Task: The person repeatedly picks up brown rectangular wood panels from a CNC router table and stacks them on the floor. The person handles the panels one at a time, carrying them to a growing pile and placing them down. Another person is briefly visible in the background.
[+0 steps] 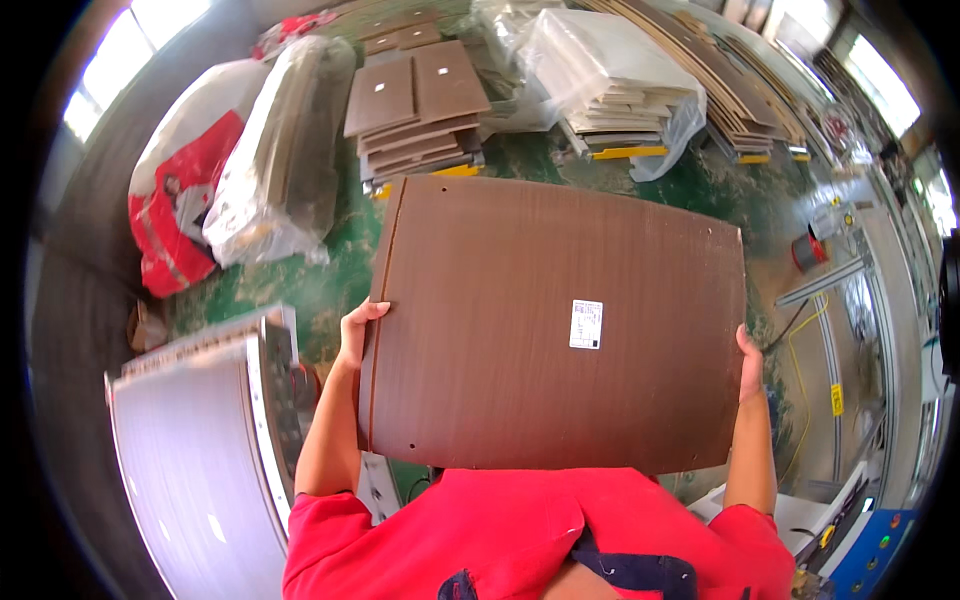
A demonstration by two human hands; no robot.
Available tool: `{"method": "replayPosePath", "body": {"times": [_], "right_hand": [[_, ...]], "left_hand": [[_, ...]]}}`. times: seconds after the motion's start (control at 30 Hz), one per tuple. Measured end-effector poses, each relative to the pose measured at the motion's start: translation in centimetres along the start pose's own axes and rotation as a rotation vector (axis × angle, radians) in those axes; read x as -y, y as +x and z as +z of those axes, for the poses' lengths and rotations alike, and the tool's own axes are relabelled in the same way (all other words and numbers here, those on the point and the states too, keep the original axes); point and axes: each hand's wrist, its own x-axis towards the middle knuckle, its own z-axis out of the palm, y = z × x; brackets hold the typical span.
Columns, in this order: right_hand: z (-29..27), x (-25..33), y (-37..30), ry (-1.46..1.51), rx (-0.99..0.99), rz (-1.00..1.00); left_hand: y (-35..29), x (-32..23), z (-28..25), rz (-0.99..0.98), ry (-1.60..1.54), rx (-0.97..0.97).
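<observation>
A large brown wood-grain panel (500, 330) is held up in front of my chest, between both hands. A groove runs along its left edge, small holes show near that side, and a white printed label (586, 325) sticks to its face. My left hand (358, 328) grips the left edge, thumb over the top face and the other fingers hidden beneath. On the opposite edge, my right hand (749, 365) is closed round the side with its thumb up; its other fingers are mostly hidden.
Ahead on the green floor (340, 275) stand a stack of brown panels (420, 110) and a plastic-covered stack (620, 85). Wrapped bundles (285, 150) lie far left. A panel-topped stand (195, 430) is at my left; a metal frame (870, 270) and blue control box (875, 560) are at right.
</observation>
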Motion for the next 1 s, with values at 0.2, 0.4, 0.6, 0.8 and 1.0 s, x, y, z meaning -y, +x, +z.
{"method": "replayPosePath", "body": {"times": [0.2, 0.4, 0.6, 0.8, 1.0], "right_hand": [[7.6, 7.8, 13.0, 0.006, -0.032, -0.043], [11.3, 15.7, 34.2, -0.050, 0.033, -0.010], [22.1, 27.3, 55.3, -0.152, 0.087, 0.148], [29.8, 34.9, 74.8, -0.193, 0.209, 0.197], [35.5, 41.7, 92.4, -0.294, 0.171, 0.140]], "left_hand": [[13.7, -11.8, 5.3, -0.040, -0.034, 0.127], [28.7, -19.0, 7.8, 0.036, -0.079, 0.141], [39.4, -25.1, 10.2, 0.168, -0.119, -0.051], [51.7, -31.9, 14.2, 0.289, -0.162, -0.110], [70.4, -38.1, 15.6, 0.266, -0.167, -0.146]]}}
